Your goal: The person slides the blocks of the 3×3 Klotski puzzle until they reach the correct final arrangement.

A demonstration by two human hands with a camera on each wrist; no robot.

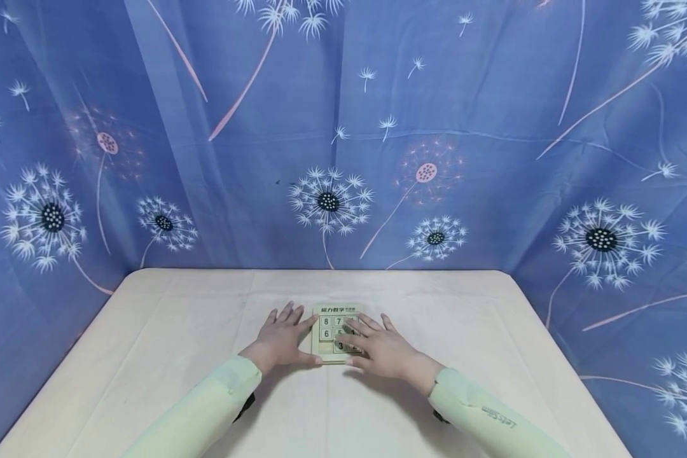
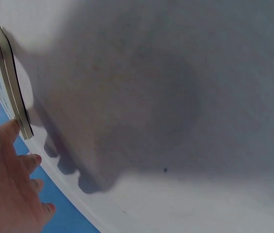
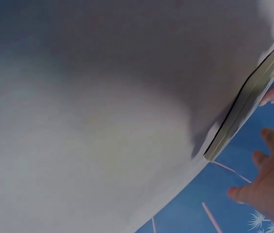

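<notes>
A pale number sliding puzzle [image 1: 334, 359] lies flat on the table, with tiles 8, 7, 6, 5, 1, 3 and 2 showing at least in part. Its lower left slot holds no tile. My left hand [image 1: 282, 337] touches the puzzle's left side, index finger at the upper edge and thumb by the lower corner. Over the right-hand tiles spread the straight fingers of my right hand [image 1: 386, 350], partly hiding them; its thumb is by the bottom edge. Both wrist views catch the puzzle's side [image 2: 11, 77] edge-on, and in the right one the puzzle [image 3: 241, 109] sits beside the fingers.
A cream cloth covers the table [image 1: 166, 343]. Blue curtains [image 1: 252, 191] with dandelion prints stand behind it and along both sides. Pale green sleeves [image 1: 206, 401] cover both forearms.
</notes>
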